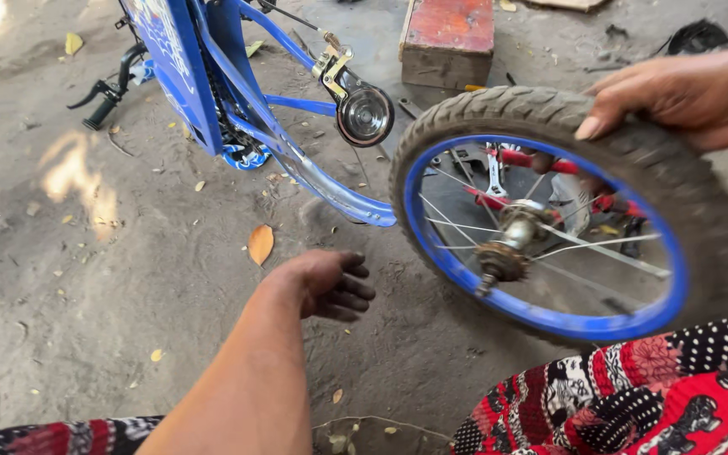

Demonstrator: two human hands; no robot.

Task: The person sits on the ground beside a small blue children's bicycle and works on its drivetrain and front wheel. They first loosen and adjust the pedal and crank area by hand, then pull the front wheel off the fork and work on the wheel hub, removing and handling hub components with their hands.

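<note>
Two hands: right hand [701, 97] grips small bike wheel [575, 211] by its knobby tyre, right of blue frame [238, 93]; left hand [330, 285] empty, half-curled above dirt. Wheel looks light, rigid; tyre grippy.

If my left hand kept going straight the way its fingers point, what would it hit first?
Probably the tyre of the blue-rimmed wheel that the right hand grips. The left hand points right, low over the dirt ground; only bare dirt seems to lie between, though depth is unclear.
</note>
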